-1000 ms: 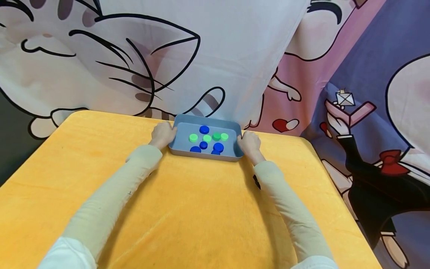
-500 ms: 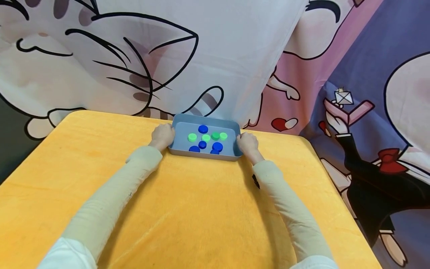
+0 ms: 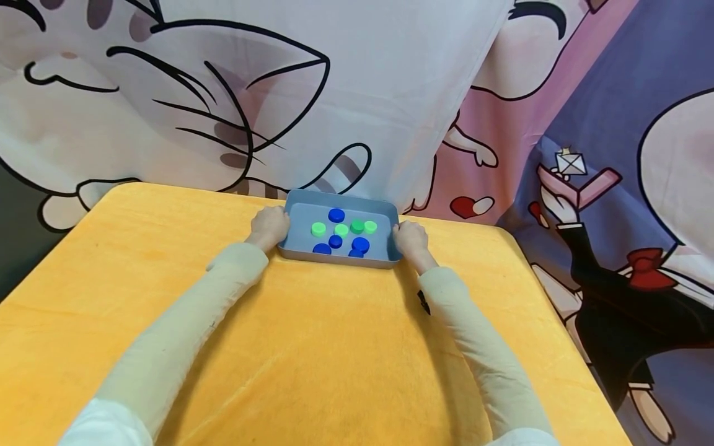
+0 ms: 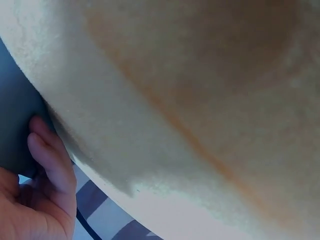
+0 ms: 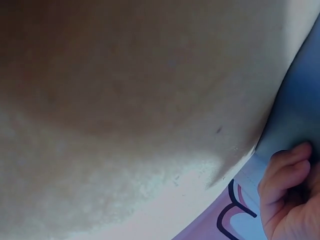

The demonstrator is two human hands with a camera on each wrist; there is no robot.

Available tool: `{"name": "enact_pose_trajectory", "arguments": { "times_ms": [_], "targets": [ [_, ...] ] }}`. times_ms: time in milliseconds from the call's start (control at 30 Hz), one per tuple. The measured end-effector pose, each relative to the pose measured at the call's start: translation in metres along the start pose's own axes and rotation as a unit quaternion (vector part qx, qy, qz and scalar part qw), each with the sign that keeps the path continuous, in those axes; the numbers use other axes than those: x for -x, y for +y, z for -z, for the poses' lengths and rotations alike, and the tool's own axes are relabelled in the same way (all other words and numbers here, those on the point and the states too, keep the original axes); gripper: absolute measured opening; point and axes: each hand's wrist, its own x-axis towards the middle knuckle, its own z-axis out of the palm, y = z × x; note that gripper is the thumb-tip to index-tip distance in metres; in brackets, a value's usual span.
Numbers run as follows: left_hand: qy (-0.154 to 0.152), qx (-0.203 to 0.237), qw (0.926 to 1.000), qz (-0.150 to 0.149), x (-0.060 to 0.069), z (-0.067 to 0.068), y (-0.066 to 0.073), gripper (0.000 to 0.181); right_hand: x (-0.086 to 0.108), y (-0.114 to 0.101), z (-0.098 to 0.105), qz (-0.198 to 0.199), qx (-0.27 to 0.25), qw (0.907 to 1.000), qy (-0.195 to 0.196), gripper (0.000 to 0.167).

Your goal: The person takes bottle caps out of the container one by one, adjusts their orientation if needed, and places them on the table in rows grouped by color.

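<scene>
A shallow grey-blue rectangular tray (image 3: 385, 244) is at the far edge of the yellow-covered table in the head view. Inside it lie several flat round pieces: blue discs (image 3: 336, 215), light green discs (image 3: 318, 229) and one darker green disc (image 3: 357, 227). My left hand (image 3: 269, 227) grips the tray's left end. At the opposite end, my right hand (image 3: 411, 240) holds on in the same way. Both wrist views show curled fingers (image 4: 52, 157) against the tray's side (image 4: 15, 110). Whether the tray rests fully on the table or is slightly raised, I cannot tell.
Yellow cloth (image 3: 334, 347) covers the table from the tray back toward me. A cartoon-printed curtain (image 3: 390, 93) hangs directly behind the table's far edge and down its right side. A small black item (image 3: 424, 302) shows beside the right wrist.
</scene>
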Motion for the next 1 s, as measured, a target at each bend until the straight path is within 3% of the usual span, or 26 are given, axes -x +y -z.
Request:
{"name": "enact_pose_trajectory", "arguments": {
  "times_ms": [533, 1000],
  "targets": [
    [-0.008, -0.012, 0.9997, -0.018, 0.021, 0.007, -0.002, 0.036, 0.013, -0.001, 0.001, 0.004, 0.022, 0.9997, -0.012, 0.044],
    [0.003, -0.03, 0.9993, -0.023, 0.041, 0.003, -0.005, 0.036, 0.036, -0.001, 0.001, 0.025, 0.026, 0.9994, 0.003, 0.043]
  ]
}}
